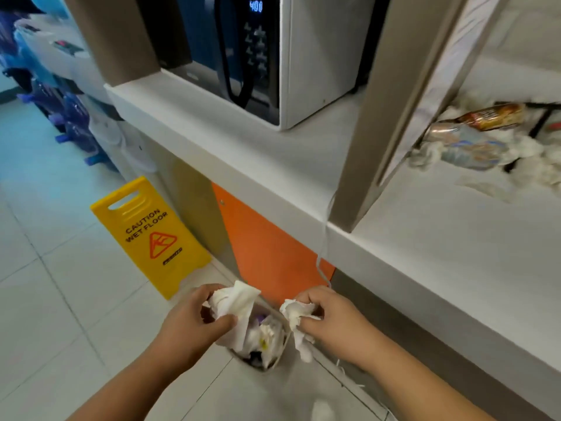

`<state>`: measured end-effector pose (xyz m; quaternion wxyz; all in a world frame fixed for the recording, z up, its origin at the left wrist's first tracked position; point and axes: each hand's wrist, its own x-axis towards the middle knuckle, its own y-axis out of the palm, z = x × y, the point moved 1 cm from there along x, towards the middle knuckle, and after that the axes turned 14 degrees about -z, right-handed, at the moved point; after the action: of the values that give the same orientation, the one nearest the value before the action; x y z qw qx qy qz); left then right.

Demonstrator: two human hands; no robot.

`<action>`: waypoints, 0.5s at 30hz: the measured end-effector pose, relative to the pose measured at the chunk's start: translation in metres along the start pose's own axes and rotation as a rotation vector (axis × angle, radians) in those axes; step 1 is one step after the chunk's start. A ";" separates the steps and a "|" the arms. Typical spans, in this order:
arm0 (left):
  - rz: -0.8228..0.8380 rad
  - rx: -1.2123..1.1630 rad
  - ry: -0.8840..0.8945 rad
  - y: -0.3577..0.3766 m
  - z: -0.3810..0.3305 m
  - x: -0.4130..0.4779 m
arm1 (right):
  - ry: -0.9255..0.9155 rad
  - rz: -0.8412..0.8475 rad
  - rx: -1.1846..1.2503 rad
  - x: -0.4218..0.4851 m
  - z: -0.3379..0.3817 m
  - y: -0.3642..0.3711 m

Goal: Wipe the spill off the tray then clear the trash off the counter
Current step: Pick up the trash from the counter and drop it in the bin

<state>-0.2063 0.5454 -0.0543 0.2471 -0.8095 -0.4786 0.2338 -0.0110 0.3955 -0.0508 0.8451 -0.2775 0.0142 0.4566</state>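
Both my hands hover over a small trash bin (274,364) on the floor, which holds crumpled tissues and wrappers. My left hand (194,320) grips a wad of white paper towel (233,302) above the bin's left side. My right hand (331,317) grips a smaller crumpled white tissue (296,312) above the bin's right side. Up on the white counter (440,253) at the far right lies a heap of trash (473,141): crumpled tissues, snack wrappers and plastic packets. No tray is in view.
A microwave (258,56) stands on the counter behind a beige post (391,110). A yellow wet-floor sign (148,235) leans by the orange cabinet door (267,247). A thin white cord (323,247) hangs off the counter edge. Blue water bottles (73,129) line the far left.
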 end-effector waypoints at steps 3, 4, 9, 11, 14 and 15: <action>0.027 0.015 -0.113 0.017 0.038 0.010 | 0.111 0.051 0.023 0.018 -0.028 0.027; 0.030 0.011 -0.156 0.024 0.050 0.014 | 0.167 0.059 0.049 0.026 -0.039 0.036; 0.033 0.005 -0.311 0.063 0.106 0.031 | 0.400 0.080 0.148 0.073 -0.103 0.086; 0.048 0.011 -0.366 0.081 0.132 0.038 | 0.441 0.075 0.130 0.093 -0.130 0.108; 0.045 0.018 -0.440 0.110 0.171 0.051 | 0.490 0.057 0.101 0.124 -0.168 0.141; 0.041 0.016 -0.466 0.120 0.183 0.054 | 0.500 0.061 0.088 0.132 -0.179 0.151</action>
<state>-0.2163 0.5756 -0.2777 0.1315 -0.7412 -0.5045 0.4229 -0.0104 0.4750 -0.3072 0.8124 -0.3442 0.2511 0.3981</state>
